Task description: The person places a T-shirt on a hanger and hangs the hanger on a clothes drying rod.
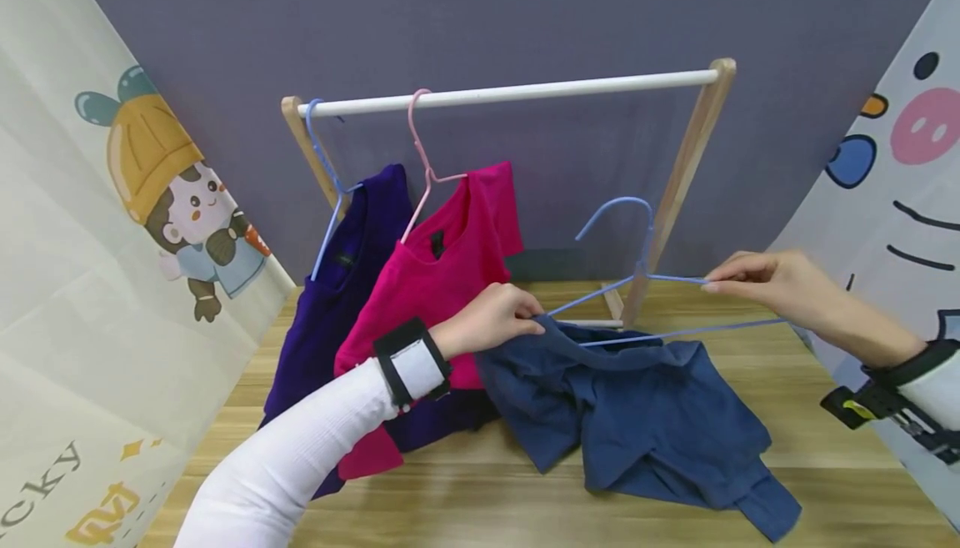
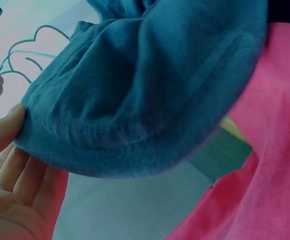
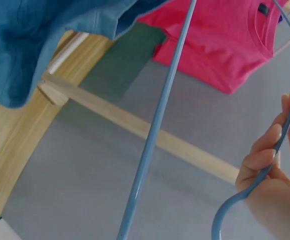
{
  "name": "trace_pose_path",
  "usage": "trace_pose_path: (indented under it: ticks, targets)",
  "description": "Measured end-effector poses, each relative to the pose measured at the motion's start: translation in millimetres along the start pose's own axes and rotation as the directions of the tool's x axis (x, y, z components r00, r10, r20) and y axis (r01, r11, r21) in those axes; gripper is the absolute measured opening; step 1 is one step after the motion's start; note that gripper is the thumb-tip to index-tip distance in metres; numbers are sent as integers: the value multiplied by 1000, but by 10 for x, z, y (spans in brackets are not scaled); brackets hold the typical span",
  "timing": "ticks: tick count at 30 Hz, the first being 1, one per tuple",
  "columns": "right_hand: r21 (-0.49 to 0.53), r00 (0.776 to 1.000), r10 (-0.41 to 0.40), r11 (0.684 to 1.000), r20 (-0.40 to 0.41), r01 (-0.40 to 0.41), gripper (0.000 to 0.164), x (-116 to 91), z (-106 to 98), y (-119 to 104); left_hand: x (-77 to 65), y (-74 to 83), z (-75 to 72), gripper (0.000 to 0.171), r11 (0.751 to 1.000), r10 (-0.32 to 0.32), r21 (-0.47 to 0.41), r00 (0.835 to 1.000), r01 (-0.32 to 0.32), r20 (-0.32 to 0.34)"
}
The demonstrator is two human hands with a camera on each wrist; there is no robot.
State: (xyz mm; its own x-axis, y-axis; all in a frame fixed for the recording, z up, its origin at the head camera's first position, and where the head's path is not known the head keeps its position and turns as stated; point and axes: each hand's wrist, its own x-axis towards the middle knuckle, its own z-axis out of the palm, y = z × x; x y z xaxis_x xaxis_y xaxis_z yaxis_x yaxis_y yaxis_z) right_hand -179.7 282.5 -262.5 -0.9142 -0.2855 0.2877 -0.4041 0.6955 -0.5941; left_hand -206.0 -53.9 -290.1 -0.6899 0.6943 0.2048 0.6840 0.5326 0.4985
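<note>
My left hand (image 1: 491,320) pinches the neckline edge of a dark blue T-shirt (image 1: 652,423), whose lower part lies crumpled on the table. In the left wrist view the cloth (image 2: 135,100) is between thumb and fingers. My right hand (image 1: 780,283) grips one shoulder of a light blue hanger (image 1: 678,279), with the hook upward. The hanger's left side runs into the shirt's neck opening, while its right side is outside the cloth. Part of the hanger is hidden inside the shirt. In the right wrist view, the fingers curl around the hanger (image 3: 157,120).
Behind stands a wooden rack with a white rail (image 1: 525,93). From its left part hang a purple garment (image 1: 315,339) on a blue hanger and a pink T-shirt (image 1: 450,281) on a pink hanger. The wooden table (image 1: 450,506) lies beneath. Printed curtains (image 1: 67,281) flank both sides.
</note>
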Motion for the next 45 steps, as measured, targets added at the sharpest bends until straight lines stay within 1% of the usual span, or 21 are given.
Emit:
trace_pose_path:
  ticks: [6, 9, 12, 18, 25, 33, 36, 40, 42, 45]
  targets:
    - [36, 999, -32, 999, 14, 31, 14, 18, 106, -46, 24, 33, 10, 16, 1000, 8, -26, 1000, -8, -12]
    - [41, 999, -43, 998, 9, 43, 14, 30, 139, -68, 26, 53, 7, 16, 999, 0, -39, 1000, -1, -29]
    - [47, 999, -43, 998, 4, 43, 15, 46, 166, -96, 36, 66, -2, 17, 999, 7, -31, 998, -8, -59]
    - [76, 1000, -16, 997, 19, 14, 18, 69, 200, -166, 60, 101, -58, 15, 999, 22, -21, 992, -24, -125]
    - [104, 1000, -13, 995, 12, 11, 21, 103, 278, -253, 72, 155, -128, 15, 999, 22, -21, 985, -26, -172]
    - [108, 998, 62, 992, 26, -64, 29, 153, 387, -314, 94, 180, -183, 14, 1000, 11, -26, 977, -17, -213]
    - [124, 997, 70, 990, 35, -74, 29, 168, 427, -328, 100, 182, -201, 15, 999, 9, -32, 975, -17, -220]
    - [153, 994, 90, 983, 64, -99, 31, 191, 490, -361, 105, 182, -227, 16, 999, 7, -41, 977, -17, -213]
    - [140, 993, 95, 985, 73, -104, 32, 210, 509, -379, 109, 178, -237, 17, 999, 3, -44, 979, -13, -204]
    - [105, 996, 67, 992, 61, -73, 31, 245, 515, -408, 109, 157, -245, 19, 998, -15, -61, 982, 4, -190]
